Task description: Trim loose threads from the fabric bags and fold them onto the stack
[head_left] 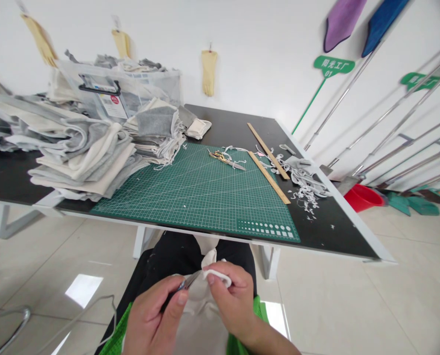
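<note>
Above my lap, my left hand (159,313) is closed round the dark handle of small thread snips (193,280). Their narrow metal tip points at a folded edge of cream cloth (209,257). Pinched between the thumb and fingers of my right hand (233,296) is that edge, with a white strip looping out beside the fingertips. The rest of the cloth hangs down over my lap between the hands. Whether the blades touch the fabric I cannot tell.
A green cutting mat (190,197) covers the black table, carrying gold-handled scissors (227,160). Two wooden rulers (270,178) lie near white scraps (305,180). Grey and cream cloth stacks (83,153) stand left, before a clear plastic bin (157,81). A red bucket (364,197) is right.
</note>
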### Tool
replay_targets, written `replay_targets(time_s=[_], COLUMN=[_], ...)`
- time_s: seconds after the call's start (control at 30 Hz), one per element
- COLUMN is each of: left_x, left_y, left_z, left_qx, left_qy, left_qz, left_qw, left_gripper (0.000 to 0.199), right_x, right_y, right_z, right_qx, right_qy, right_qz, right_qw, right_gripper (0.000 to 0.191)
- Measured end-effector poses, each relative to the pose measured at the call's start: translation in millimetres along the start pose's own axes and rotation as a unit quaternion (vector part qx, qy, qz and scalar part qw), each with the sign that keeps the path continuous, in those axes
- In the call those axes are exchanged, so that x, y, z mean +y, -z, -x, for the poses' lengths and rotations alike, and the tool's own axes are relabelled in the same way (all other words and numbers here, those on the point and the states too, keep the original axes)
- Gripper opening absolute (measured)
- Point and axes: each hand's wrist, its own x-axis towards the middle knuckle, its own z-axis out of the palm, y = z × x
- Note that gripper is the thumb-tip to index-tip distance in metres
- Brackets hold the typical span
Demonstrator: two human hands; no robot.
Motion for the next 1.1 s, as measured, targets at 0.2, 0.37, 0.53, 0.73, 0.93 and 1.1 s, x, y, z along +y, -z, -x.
replay_targets(time_s=[0.2,0.37,0.53,0.73,0.93,1.1], left_x=[-2.3,-0.2,-3.0,-5.0,-5.7,-6.6], left_y=[2.5,3.7,6.0,5.9,6.4,7.1], left_z=[0.4,-3.0,-5.7,-4.3,-3.8,-4.6], left_qx=[-0.046,-0.050,-0.072,-0.084,-0.080,-0.084], left_qy=[-0.018,-0.026,-0.052,-0.051,-0.052,-0.058], left_qz=[0.000,-0.021,-0.031,-0.043,-0.046,-0.047], left_qw=[0.999,0.998,0.996,0.994,0.994,0.994], left_gripper=[0.023,0.020,0.017,0.018,0.019,0.017], right_x=[-1.7,-2.2,-4.0,-3.9,-4.1,-5.9], right_y=[0.1,1.0,1.2,1.0,1.0,2.0], right_z=[0.3,0.2,-2.8,-2.6,-3.4,-5.3], right_qx=[-0.012,-0.005,-0.003,-0.007,-0.013,-0.011], right_qy=[-0.001,0.009,0.021,0.026,0.029,0.031], right_qz=[-0.009,-0.011,-0.017,-0.015,-0.015,-0.019], right_qw=[1.000,1.000,1.000,1.000,0.999,0.999], right_gripper=[0.015,0.015,0.016,0.016,0.014,0.017])
